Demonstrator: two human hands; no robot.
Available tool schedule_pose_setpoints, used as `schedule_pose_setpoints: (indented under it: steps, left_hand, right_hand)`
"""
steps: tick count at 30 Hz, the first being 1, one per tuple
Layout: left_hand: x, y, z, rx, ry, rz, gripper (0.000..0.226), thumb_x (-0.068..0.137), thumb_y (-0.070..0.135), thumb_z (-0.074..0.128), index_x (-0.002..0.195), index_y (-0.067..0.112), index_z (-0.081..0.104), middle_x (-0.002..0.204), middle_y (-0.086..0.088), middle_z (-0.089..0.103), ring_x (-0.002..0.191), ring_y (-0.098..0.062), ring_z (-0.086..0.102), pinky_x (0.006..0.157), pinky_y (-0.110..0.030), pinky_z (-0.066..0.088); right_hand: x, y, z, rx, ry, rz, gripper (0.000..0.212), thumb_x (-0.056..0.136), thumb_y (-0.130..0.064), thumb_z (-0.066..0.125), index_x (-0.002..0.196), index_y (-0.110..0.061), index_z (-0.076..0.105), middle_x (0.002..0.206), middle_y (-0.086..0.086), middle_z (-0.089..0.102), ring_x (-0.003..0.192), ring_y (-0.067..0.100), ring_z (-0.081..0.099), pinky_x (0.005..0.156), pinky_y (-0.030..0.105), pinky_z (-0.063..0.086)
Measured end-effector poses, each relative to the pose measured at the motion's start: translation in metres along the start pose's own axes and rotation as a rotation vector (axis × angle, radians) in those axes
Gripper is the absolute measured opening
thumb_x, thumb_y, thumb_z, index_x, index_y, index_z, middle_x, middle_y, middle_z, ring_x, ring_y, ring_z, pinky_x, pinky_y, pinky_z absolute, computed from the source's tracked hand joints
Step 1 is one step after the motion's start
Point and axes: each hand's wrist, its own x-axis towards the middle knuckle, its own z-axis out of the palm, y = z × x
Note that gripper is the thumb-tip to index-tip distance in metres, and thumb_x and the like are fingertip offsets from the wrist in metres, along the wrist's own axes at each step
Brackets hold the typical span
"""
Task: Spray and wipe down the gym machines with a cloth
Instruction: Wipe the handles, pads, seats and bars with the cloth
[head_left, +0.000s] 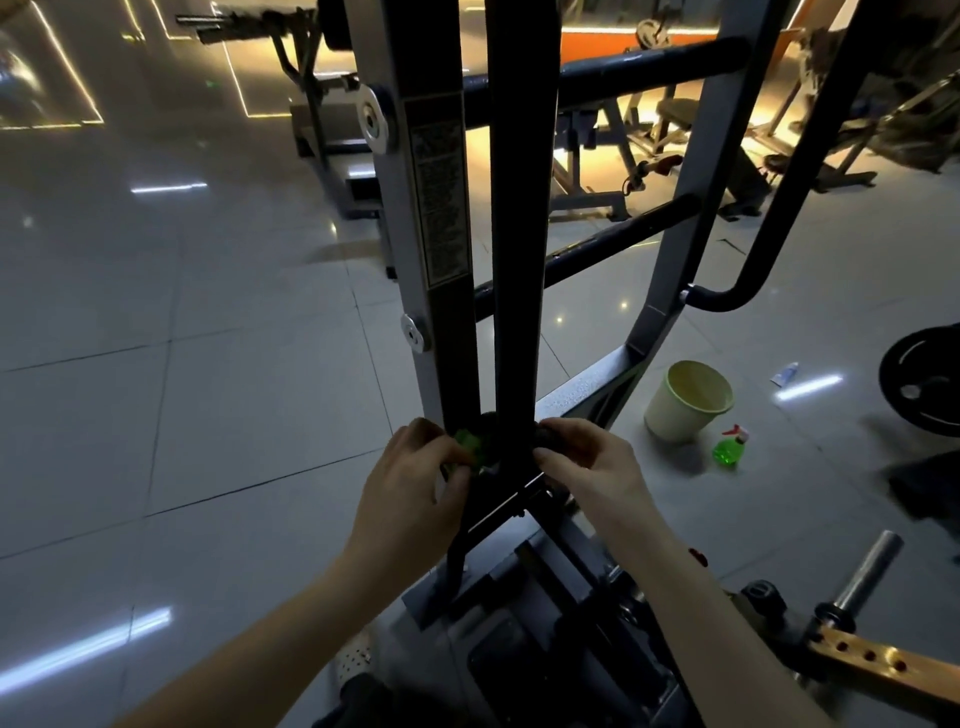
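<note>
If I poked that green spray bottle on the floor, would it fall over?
Probably yes. The spray bottle looks small and see-through plastic, so it is likely light. Its red trigger head sits on top of a rounded body, so a poke up high may tip it, and it might then roll. The shiny floor tiles could also let it slide.

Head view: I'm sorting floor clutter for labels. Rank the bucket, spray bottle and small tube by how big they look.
1. bucket
2. spray bottle
3. tube, smallest by far, though it lies farther from the camera.
</note>
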Motion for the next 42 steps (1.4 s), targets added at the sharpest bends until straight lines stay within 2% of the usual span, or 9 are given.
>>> schedule_pose_setpoints:
  steps: [6,9,12,16,20,28,32,35,42]
  left_hand:
    - [-0.019,-0.013,0.004,0.044,-0.140,0.119,0.011,0.088,0.012,0.072,0.090,0.020,0.065,0.127,0.001,0.059,0.112,-0.020,0.056,0.091,-0.033,0.050]
    - [-0.008,-0.009,0.002,0.014,-0.111,0.099,0.009,0.091,0.013,0.070,0.093,0.021,0.065,0.111,0.005,0.065,0.100,-0.019,0.060,0.084,-0.032,0.052]
    - [0.001,0.001,-0.002,-0.082,-0.037,-0.046,0.023,0.095,0.029,0.069,0.116,0.025,0.060,0.106,0.010,0.066,0.098,-0.011,0.062,0.079,-0.013,0.043]
    - [0.004,0.005,0.001,-0.102,-0.042,0.015,0.053,0.093,0.030,0.071,0.143,0.026,0.053,0.115,0.007,0.069,0.101,-0.010,0.062,0.088,-0.030,0.054]
    - [0.005,-0.002,0.010,-0.070,-0.017,0.014,0.030,0.097,0.025,0.066,0.126,0.019,0.070,0.107,0.003,0.071,0.093,-0.016,0.064,0.081,-0.026,0.051]
    - [0.006,-0.015,0.015,0.095,-0.113,-0.076,0.013,0.093,0.017,0.060,0.090,0.012,0.072,0.083,-0.001,0.066,0.075,-0.023,0.059,0.059,-0.022,0.039]
    - [0.007,-0.005,0.015,0.038,0.050,0.021,0.017,0.093,0.019,0.071,0.108,0.014,0.074,0.122,-0.003,0.061,0.105,-0.017,0.059,0.090,-0.015,0.043]
    - [-0.002,-0.012,0.025,0.086,0.025,0.241,0.052,0.090,0.012,0.073,0.140,0.011,0.060,0.149,-0.008,0.051,0.133,-0.025,0.050,0.111,-0.036,0.043]
    - [-0.026,-0.029,0.043,0.055,-0.026,0.147,0.065,0.094,0.007,0.070,0.153,0.013,0.045,0.156,-0.003,0.047,0.132,-0.023,0.056,0.114,-0.014,0.028]
  right_hand:
    - [0.002,0.003,-0.006,-0.001,-0.046,0.034,0.022,0.093,0.003,0.069,0.089,-0.017,0.077,0.079,0.000,0.076,0.075,0.010,0.070,0.072,0.024,0.053]
    - [0.007,0.003,-0.006,0.005,-0.033,0.018,0.025,0.092,0.003,0.070,0.081,-0.018,0.077,0.076,0.003,0.074,0.072,0.013,0.067,0.076,0.031,0.052]
    - [0.009,0.003,-0.006,0.055,-0.015,-0.011,0.026,0.090,0.008,0.070,0.080,-0.016,0.075,0.077,0.003,0.075,0.075,0.015,0.070,0.080,0.032,0.053]
    - [0.005,0.003,-0.004,0.108,-0.022,-0.074,0.023,0.095,0.009,0.061,0.101,-0.010,0.071,0.091,0.006,0.076,0.087,0.019,0.073,0.084,0.032,0.057]
    - [0.003,0.005,-0.004,0.079,-0.100,-0.073,0.039,0.105,0.000,0.050,0.136,-0.020,0.063,0.111,0.010,0.074,0.107,0.024,0.071,0.092,0.036,0.060]
    - [0.003,0.000,0.002,0.014,-0.137,0.025,0.038,0.112,-0.026,0.036,0.128,-0.017,0.070,0.119,0.003,0.076,0.116,0.019,0.069,0.107,0.045,0.051]
    - [0.001,0.011,0.002,0.087,-0.122,0.090,0.043,0.111,-0.032,0.034,0.130,-0.014,0.068,0.119,0.006,0.076,0.111,0.023,0.071,0.108,0.051,0.050]
    - [-0.003,0.019,0.000,0.177,-0.122,0.132,0.044,0.110,-0.035,0.033,0.130,-0.014,0.067,0.121,0.008,0.075,0.114,0.027,0.070,0.108,0.051,0.050]
    - [-0.001,0.012,0.012,0.082,-0.173,0.058,0.048,0.105,-0.047,0.039,0.139,-0.022,0.062,0.131,0.002,0.070,0.125,0.023,0.064,0.111,0.045,0.047]
